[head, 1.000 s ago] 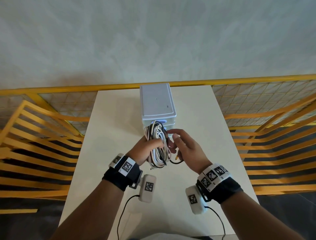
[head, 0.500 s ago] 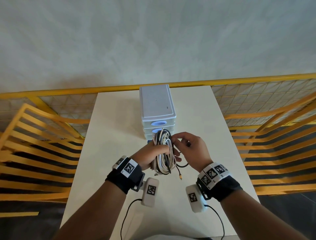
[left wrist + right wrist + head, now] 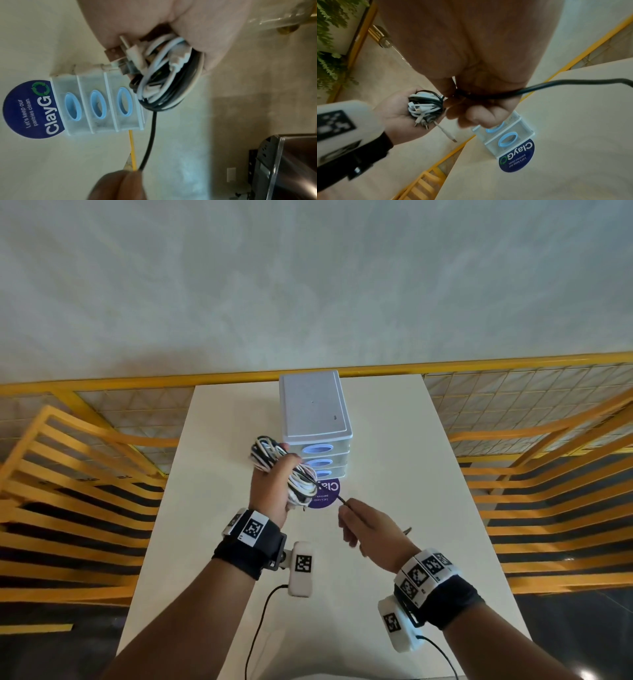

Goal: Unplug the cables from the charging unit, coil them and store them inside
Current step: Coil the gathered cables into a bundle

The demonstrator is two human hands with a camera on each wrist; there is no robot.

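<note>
A white three-drawer unit (image 3: 313,412) with blue oval handles stands at the table's far middle; its drawers (image 3: 97,104) look closed. My left hand (image 3: 270,491) grips a coiled bundle of black and white cables (image 3: 284,470) just left of the drawers, plug ends sticking out (image 3: 123,54). A black cable tail (image 3: 150,135) runs taut from the bundle to my right hand (image 3: 363,529), which pinches it in curled fingers (image 3: 479,106) in front of the unit. The loose end trails past my right wrist (image 3: 573,82).
A round blue ClayGo sticker (image 3: 325,494) lies on the white table (image 3: 411,474) in front of the drawers. Yellow railings and slatted benches (image 3: 68,491) flank the table on both sides. Wrist camera leads (image 3: 263,621) hang near the front edge.
My left hand lifted the bundle up and to the left. My right hand drew back toward me to the right, pulling the black tail out straight.
</note>
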